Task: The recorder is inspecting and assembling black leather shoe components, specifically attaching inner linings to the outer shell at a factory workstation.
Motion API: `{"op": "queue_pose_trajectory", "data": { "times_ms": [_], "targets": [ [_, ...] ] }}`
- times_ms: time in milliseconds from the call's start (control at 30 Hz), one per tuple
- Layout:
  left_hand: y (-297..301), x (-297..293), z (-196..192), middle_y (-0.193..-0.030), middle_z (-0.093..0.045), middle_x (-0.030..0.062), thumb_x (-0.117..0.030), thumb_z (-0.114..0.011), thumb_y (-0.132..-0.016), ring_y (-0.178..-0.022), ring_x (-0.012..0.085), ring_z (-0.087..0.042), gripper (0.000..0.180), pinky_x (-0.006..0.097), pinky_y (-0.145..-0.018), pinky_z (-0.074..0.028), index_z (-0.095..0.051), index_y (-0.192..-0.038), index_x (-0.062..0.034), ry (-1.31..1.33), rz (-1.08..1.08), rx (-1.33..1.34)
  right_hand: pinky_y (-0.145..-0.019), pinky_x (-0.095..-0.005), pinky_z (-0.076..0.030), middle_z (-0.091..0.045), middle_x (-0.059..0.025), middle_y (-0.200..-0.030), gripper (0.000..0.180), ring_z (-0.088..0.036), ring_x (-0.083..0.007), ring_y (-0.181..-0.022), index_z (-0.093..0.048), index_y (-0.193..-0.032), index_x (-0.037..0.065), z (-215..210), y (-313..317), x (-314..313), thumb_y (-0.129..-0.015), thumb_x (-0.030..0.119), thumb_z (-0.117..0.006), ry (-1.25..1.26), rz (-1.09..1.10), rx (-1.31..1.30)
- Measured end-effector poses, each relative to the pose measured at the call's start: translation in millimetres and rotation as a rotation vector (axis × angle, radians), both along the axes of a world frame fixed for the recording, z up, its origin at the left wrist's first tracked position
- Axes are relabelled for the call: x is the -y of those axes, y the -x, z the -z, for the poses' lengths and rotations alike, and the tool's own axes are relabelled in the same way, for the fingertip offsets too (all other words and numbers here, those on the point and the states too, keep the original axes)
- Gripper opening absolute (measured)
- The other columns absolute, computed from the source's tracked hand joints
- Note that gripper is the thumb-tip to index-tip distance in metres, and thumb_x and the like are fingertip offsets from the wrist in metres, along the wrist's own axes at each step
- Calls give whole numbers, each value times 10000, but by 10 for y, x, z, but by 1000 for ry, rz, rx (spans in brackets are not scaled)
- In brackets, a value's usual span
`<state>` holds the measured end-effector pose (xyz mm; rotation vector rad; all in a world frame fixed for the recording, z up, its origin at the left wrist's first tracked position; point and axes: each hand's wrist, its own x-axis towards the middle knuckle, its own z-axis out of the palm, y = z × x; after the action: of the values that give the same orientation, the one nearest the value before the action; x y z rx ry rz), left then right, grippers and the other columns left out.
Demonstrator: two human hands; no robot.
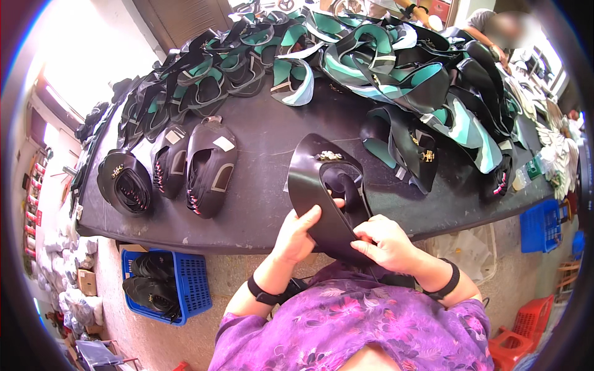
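Observation:
Over the near edge of the dark table I hold a glossy black shoe upper [306, 179], which has a gold ornament on its front and an opening in its middle. My left hand [298, 232] grips its left side, the thumb on the outer face and some fingertips showing inside the opening. On the other side my right hand [385, 242] pinches the edge of the upper between thumb and fingers. Another black upper with a gold ornament [405, 145] lies to the right. A bundle of nested uppers [124, 182] rests at the left, beside two dark bundles [211, 167] bearing white labels.
Heaped uppers with green and pale blue linings [377, 62] cover the table's far side. Below the table's left edge stands a blue basket [197, 281] holding black uppers. A blue crate [539, 227] and red plastic chair [533, 318] are at right. Another person's arm [495, 49] reaches in far right.

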<state>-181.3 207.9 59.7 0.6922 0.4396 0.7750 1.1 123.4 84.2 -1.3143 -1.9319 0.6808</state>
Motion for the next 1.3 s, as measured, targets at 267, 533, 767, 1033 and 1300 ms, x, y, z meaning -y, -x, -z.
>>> {"op": "queue_pose_trajectory", "data": {
  "times_ms": [267, 533, 767, 1033, 1300],
  "targets": [
    [44, -158, 17, -914, -618, 146, -241, -471, -904, -818, 211, -614, 265, 320, -694, -521, -521, -1018, -7, -106, -243, -116, -576, -363, -401, -517, -72, -635, 166, -490, -260, -621, -527, -798, 54, 29, 125, -2, -718, 123, -655, -24, -53, 104],
    [82, -173, 65, -889, -595, 109, -229, -480, -900, -804, 204, -607, 244, 320, -679, -522, -477, -1056, -41, -145, -308, -76, -825, -316, -405, -517, -96, -968, 320, -517, -204, -917, -491, -1023, 12, -20, -154, -101, -784, 179, -622, -166, 117, -252],
    [123, -283, 205, -916, -587, 106, -289, -496, -881, -718, 150, -576, 300, 266, -606, -503, -478, -1078, -63, -135, -193, 96, -961, -366, -362, -368, -214, -1271, 505, -422, -279, -1140, -307, -1266, -7, 516, -416, -412, -868, 199, -540, 721, 127, -1378],
    [53, -387, 219, -611, -523, 34, -396, -388, -910, -437, 68, -364, 446, 182, -446, -299, -476, -1147, -29, -92, -53, 234, -962, -357, -332, -416, -156, -1245, 500, -403, -242, -1163, -306, -1286, 55, 728, -209, -581, -881, 267, -509, 682, -126, -1438],
    [-34, -540, 247, -522, -491, 49, -425, -416, -892, -368, 96, -352, 478, 224, -376, -252, -500, -1094, -1, -294, 228, 435, -809, -318, -458, -504, -156, -1149, 597, -563, -186, -917, -409, -1221, 16, 622, -200, -566, -773, 339, -638, 653, -324, -1499]
  ]
}}
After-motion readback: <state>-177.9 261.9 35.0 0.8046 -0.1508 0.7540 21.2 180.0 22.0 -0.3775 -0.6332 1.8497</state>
